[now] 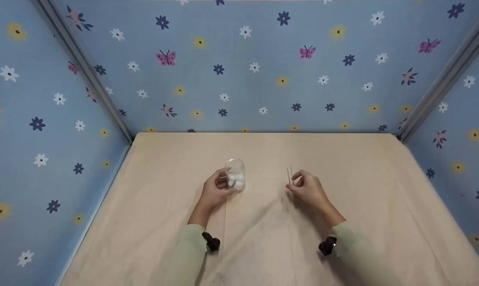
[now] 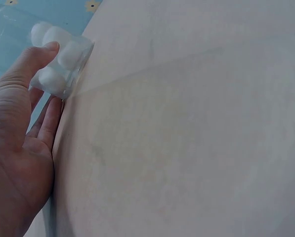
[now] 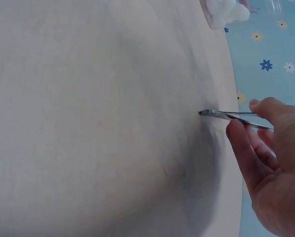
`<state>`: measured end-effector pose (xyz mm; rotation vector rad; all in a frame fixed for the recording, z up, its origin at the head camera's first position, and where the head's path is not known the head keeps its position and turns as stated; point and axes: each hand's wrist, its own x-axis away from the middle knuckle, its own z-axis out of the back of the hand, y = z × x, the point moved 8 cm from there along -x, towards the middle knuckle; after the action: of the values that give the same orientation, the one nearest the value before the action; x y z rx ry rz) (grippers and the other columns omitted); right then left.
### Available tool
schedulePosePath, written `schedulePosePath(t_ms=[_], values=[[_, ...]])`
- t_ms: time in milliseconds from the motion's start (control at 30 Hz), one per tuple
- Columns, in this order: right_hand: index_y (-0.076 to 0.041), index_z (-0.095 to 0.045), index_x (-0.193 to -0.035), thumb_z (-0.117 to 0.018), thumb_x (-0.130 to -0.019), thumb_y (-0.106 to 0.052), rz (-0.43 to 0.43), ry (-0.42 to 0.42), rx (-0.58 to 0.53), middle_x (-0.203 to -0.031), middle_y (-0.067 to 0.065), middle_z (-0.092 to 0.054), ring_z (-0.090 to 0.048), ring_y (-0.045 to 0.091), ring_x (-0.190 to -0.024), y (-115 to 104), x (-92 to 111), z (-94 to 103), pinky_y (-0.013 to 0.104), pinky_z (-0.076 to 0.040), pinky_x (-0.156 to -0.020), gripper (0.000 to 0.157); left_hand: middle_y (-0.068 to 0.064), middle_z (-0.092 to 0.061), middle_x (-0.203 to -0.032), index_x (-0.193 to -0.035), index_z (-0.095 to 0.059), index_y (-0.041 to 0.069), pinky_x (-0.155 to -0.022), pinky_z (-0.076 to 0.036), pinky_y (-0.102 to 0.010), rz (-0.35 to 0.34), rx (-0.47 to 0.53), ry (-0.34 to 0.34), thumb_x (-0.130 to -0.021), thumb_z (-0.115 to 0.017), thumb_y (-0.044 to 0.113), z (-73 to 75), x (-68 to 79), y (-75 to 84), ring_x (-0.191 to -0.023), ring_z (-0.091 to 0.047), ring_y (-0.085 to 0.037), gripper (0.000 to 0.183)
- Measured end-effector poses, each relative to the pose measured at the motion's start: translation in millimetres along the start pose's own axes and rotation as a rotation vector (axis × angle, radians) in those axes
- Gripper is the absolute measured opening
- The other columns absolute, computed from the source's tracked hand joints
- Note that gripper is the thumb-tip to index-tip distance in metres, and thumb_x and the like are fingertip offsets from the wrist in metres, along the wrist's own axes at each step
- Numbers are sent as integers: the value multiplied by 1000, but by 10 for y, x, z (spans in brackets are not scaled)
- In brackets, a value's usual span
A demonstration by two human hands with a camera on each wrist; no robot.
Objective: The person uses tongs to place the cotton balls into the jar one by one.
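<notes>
My left hand (image 1: 214, 191) grips a clear jar (image 1: 235, 167) near its base, thumb on the near side and fingers behind. Several white cotton balls (image 2: 58, 44) lie in the bottom of the jar, which stands upright on the cloth. To the right, my right hand (image 1: 308, 190) pinches a pair of metal tweezers (image 3: 226, 115) between thumb and fingers. The tweezers' two slim tips point away from me in the head view and stand apart from each other. Their joined end sticks out behind the fingers, toward me.
A pale, creased cloth (image 1: 259, 230) covers the table. Blue flowered panels (image 1: 263, 79) rise at the back and both sides, with grey metal posts (image 1: 84, 71) at the corners. A black wrist camera (image 1: 211, 241) sits on each green sleeve (image 1: 185, 254).
</notes>
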<state>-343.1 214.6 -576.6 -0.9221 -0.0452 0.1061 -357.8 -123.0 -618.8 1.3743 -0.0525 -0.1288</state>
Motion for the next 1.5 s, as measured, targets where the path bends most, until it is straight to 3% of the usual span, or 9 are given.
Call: schedulePosePath(t_ms=[333, 633, 767, 1000, 1267, 1500], values=[[6, -70, -120, -82, -101, -12, -116, -15, 10, -80, 6, -73, -66, 9, -60, 94, -17, -39, 18, -52, -52, 29, -22, -63, -152, -161, -59, 12, -121, -61, -49, 10, 11, -2, -91, -87, -6, -11, 4, 12, -141, -70, -42, 77], [6, -74, -117, -81, -100, -11, -137, 5, 48, -87, 11, -78, -65, 8, -60, 171, 7, -39, 18, -50, -53, 25, -22, -65, -148, -159, -61, 10, -120, -62, -52, -15, 31, 4, -89, -87, -8, -39, 1, 29, -138, -72, -42, 76], [7, -75, -119, -81, -100, -12, -147, 6, 45, -88, 12, -79, -64, 7, -58, 189, 13, -44, 17, -49, -51, 27, -22, -64, -150, -161, -59, 12, -123, -60, -51, 8, 15, -9, -90, -89, -5, -59, 9, 23, -140, -70, -42, 78], [7, -75, -122, -84, -99, -14, -161, 9, 32, -80, 7, -76, -60, 6, -52, 184, 14, -61, 17, -47, -50, 33, -22, -63, -153, -162, -57, 13, -124, -59, -51, 16, -14, -8, -91, -88, -6, -52, 10, 22, -142, -69, -42, 80], [5, -73, -123, -81, -103, -20, -153, 13, 11, -84, 8, -79, -64, 7, -57, 162, 25, -26, 18, -49, -51, 33, -25, -63, -152, -164, -56, 12, -122, -60, -53, 19, -14, -22, -91, -88, -4, -13, 29, 74, -141, -70, -45, 81], [2, -77, -124, -70, -109, -20, -59, 69, 27, -82, 12, -76, -71, 20, -61, 20, -4, 211, 21, -49, -52, 27, -28, -64, -152, -167, -49, 5, -122, -59, -52, -35, -87, -49, -92, -87, -5, 89, 45, 174, -143, -68, -48, 85]])
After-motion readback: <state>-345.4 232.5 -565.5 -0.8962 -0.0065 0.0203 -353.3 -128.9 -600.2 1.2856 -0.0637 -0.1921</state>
